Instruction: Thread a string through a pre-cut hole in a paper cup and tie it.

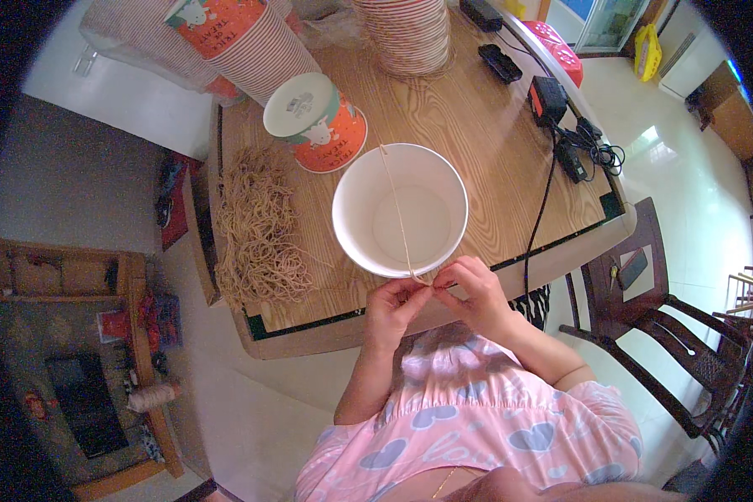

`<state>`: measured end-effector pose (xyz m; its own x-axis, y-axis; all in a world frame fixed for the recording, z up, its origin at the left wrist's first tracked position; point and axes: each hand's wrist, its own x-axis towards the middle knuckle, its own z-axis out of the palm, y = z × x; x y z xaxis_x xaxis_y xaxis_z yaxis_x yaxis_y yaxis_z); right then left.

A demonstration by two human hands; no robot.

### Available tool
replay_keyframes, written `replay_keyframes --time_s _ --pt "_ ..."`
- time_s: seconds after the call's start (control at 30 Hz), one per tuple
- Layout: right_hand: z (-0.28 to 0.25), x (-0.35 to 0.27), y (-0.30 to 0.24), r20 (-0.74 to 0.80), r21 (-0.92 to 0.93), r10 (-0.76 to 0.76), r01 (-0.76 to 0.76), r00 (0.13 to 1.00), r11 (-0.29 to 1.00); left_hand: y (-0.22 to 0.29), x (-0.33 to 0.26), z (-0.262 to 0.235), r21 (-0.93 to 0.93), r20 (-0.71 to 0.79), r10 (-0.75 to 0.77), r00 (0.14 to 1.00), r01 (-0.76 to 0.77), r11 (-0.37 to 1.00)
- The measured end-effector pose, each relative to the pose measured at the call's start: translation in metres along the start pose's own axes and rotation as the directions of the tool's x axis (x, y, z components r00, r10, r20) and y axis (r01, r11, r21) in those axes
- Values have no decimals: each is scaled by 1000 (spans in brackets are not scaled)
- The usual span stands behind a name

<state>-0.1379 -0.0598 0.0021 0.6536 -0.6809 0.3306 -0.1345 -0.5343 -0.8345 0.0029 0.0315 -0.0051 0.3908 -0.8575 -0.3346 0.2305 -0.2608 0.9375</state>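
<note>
A white paper bucket (368,238) stands upright on the wooden table (494,167), just beyond my hands. A thin tan string (396,201) runs across its open mouth from the far rim to the near rim. My left hand (393,305) and my right hand (473,293) meet at the bucket's near rim, both pinching the string's near end between fingertips. The bucket's inside looks bare.
A loose pile of tan strings (259,226) lies on the table's left side. An orange printed paper bucket (320,121) lies tipped behind the white one, with stacks of buckets (406,33) further back. Black chargers and cables (560,125) sit at right; a dark wooden chair (644,309) stands beside.
</note>
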Motion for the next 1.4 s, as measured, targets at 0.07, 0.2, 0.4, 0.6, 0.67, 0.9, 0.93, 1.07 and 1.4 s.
replay_keyframes --time_s 0.07,0.2,0.4,0.6,0.67,0.9,0.93,1.07,1.4 --pt "-3 2 -3 17 2 -7 7 1000 1000 0 0 0 32 -25 18 1000 -17 999" --pt "-6 3 3 128 272 192 -221 973 937 6 -1 1 -44 -39 -35 999 33 998" --pt "-2 0 13 302 497 307 -423 903 758 4 0 1 -98 -23 -32 999 30 995" --pt "1 1 15 366 576 352 -507 862 642 5 -1 1 -108 -17 -52 998 50 993" --pt "3 0 17 365 573 344 -500 865 649 5 -2 2 -121 -24 -30 999 27 992" --pt "4 1 20 391 628 298 -489 871 606 7 -2 2 -103 -54 -24 998 18 995" --pt "4 1 19 394 636 302 -495 868 592 6 -2 2 -108 -49 -29 998 23 994" --pt "3 5 10 371 656 354 -512 858 554 4 -1 1 -130 -40 -40 998 35 991" --pt "1 2 12 316 573 276 -415 908 707 -1 -1 6 218 -152 218 964 -183 959"
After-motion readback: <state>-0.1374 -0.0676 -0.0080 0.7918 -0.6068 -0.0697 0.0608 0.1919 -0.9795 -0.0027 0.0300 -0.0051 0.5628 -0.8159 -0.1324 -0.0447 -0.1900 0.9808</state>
